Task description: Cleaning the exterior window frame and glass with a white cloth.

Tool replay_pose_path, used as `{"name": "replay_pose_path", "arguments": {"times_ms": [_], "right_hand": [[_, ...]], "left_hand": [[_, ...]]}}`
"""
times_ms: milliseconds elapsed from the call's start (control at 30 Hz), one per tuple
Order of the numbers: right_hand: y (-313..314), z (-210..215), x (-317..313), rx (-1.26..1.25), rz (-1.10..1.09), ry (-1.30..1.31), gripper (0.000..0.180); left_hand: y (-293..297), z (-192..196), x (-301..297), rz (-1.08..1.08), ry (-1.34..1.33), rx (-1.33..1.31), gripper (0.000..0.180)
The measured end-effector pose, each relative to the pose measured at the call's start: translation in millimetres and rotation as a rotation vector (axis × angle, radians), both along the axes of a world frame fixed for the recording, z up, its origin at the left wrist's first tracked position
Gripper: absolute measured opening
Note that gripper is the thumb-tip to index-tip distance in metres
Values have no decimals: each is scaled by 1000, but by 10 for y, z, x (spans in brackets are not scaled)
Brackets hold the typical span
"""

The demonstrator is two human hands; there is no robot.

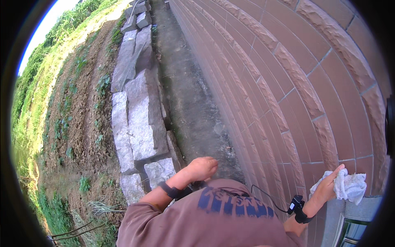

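My right hand [324,188] is closed on a crumpled white cloth [349,186], which bunches out on both sides of the fingers. It is at the brown tiled wall [288,119], just above the corner of a window frame. Whether the cloth presses on the tiles cannot be told. My left hand [203,168] is held in front of my body with its fingers curled in, and nothing shows in it. Each wrist has a dark band, and a small black device [295,203] with a cable sits on the right one.
A narrow concrete strip [193,99] runs along the foot of the wall. Rough stone blocks [142,119] line its left side. Beyond them lie a soil bed [82,111] with small green plants, and grass. A grey window frame [358,210] is at the lower right.
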State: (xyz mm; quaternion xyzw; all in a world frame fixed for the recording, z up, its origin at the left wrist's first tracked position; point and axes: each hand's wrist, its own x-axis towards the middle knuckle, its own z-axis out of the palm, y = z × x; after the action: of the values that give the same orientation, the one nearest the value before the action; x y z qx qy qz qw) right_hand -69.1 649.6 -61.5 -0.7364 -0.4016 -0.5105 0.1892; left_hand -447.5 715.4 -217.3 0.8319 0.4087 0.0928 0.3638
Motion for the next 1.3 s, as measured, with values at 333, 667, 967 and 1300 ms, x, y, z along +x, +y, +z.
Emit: {"name": "replay_pose_path", "arguments": {"times_ms": [333, 667, 967, 1300], "right_hand": [[704, 60, -475, 198, 87, 45, 38], [700, 12, -571, 318, -7, -1, 49], [614, -175, -663, 424, -61, 219, 48], [584, -190, -721, 533, -26, 400, 58]], "left_hand": [[548, -10, -288, -76, 179, -24, 22], [1833, 309, -100, -157, 268, 40, 23], [2517, 375, 497, -336, 57, 105, 22], [3090, 348, 779, -547, 119, 185, 22]]}}
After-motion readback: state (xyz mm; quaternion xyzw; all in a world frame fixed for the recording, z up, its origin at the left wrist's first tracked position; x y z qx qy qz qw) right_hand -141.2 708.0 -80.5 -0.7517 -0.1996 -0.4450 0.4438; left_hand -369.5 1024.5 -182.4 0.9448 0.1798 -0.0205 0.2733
